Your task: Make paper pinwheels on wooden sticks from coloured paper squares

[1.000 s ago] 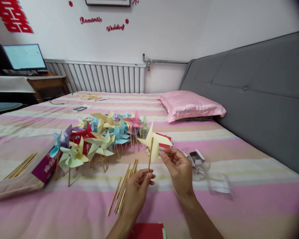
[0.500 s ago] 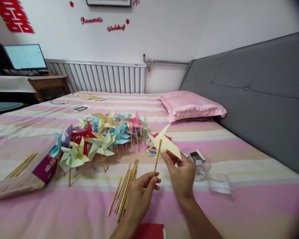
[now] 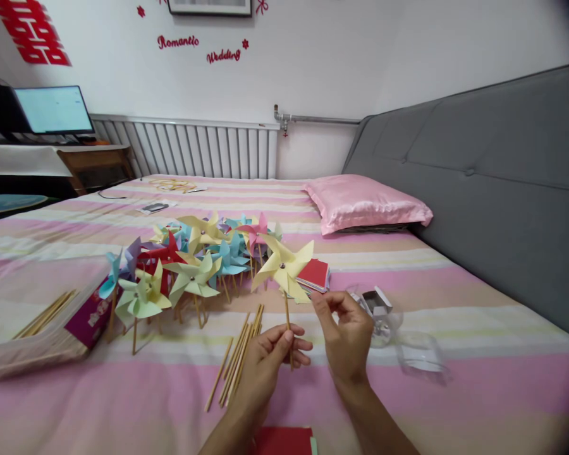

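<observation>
My left hand (image 3: 265, 357) pinches the yellow pinwheel (image 3: 283, 266) upright by its stick, wheel clear; right hand (image 3: 348, 328) hovers beside it, fingers loosely curled, empty.

Matt paper pinwheel (image 3: 283, 265) on a wooden stick (image 3: 287, 322) — glossy satin pillow (image 3: 365, 202).

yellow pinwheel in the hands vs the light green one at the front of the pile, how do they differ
The yellow pinwheel is held up off the bed, its stick pinched in the left hand; the light green pinwheel rests among the others on the striped bed. The yellow one is pale yellow, the other pale green. The right hand is close beside the yellow one; no hand is near the green. Both have four folded blades, a centre pin and a wooden stick.
</observation>
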{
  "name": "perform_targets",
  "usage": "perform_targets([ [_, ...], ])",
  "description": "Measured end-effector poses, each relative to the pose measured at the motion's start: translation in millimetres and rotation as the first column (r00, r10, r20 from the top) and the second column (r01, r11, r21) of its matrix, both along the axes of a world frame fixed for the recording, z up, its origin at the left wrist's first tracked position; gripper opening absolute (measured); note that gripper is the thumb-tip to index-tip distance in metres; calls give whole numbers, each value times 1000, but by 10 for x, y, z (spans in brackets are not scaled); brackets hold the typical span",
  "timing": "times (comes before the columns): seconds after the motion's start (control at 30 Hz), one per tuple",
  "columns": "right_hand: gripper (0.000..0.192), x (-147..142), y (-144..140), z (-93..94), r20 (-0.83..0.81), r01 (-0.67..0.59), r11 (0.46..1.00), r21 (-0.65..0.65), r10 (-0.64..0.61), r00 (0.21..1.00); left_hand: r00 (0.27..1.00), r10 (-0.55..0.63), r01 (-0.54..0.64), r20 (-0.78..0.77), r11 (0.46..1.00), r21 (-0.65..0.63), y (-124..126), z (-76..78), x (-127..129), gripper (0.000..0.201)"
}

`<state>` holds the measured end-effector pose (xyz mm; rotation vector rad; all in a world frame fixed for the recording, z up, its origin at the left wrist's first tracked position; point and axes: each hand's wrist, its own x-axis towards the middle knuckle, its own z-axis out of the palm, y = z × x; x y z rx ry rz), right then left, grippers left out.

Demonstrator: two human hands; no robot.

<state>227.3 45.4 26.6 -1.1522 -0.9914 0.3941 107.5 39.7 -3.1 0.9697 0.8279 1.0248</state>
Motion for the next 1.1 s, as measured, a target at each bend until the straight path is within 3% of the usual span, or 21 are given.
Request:
perform_targets([
  [0.13,25,64,43,39,-189,-272,958,-96,251,950,997,-72,72,3,997,15,-16,3,13,30],
  [0.27,28,81,36,114,-315,-411,912,-9,388,866,989,-148,148,1,988,31,-26,-15,43,32],
  [0.5,27,95,19,149,-474,-318,947,43,299,828,973,-226,228,-44,972,61,-43,-36,76,30],
  [0.73,29,79,31,110,-511,-245,969,35,228,829,957,-282,288,-73,953,89,-57,-105,77,28],
  [1.1,25,92,34,76,-563,-243,970,19,211,799,941,-321,331,-109,939,95,-54,-99,74,30],
])
